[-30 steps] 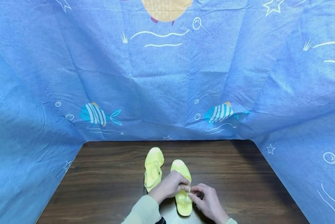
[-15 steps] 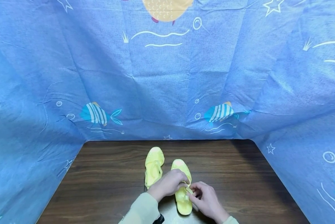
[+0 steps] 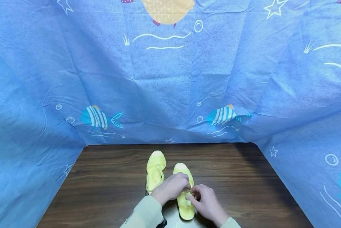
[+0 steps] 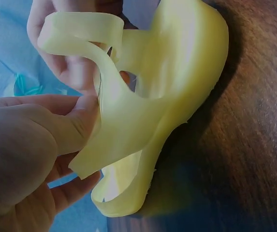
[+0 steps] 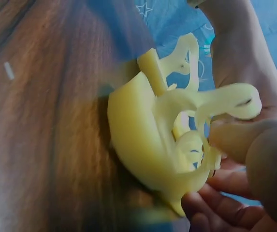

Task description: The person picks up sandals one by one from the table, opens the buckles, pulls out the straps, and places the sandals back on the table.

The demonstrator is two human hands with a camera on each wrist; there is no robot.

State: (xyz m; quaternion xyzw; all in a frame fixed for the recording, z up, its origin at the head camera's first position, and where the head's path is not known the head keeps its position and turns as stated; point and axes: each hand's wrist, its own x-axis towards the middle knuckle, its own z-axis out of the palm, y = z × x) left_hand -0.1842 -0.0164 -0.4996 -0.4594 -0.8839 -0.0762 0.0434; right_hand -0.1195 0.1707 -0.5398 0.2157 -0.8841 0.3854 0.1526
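Two yellow, slightly see-through jelly sandals lie on the dark wooden table. My left hand (image 3: 171,186) reaches across the nearer sandal (image 3: 185,212) and pinches its strap (image 4: 121,113) between thumb and fingers. From the right side, my right hand (image 3: 206,202) pinches the strap near the buckle, thumb and index finger together. In the right wrist view a loose strap end (image 5: 230,100) with a slot sticks out above my right thumb. The fingers partly hide the buckle. The other sandal (image 3: 154,179) rests to the left, close to my left forearm.
The brown wood-grain table (image 3: 110,171) ends at a blue cloth (image 3: 159,95) printed with fish and stars, which hangs behind and at both sides. A dark band (image 3: 162,223) shows at my left sleeve.
My right hand has shifted slightly left, closer in over the strap. My left hand keeps its hold in nearly the same spot. Both sandals stay put; the view has tilted a little.
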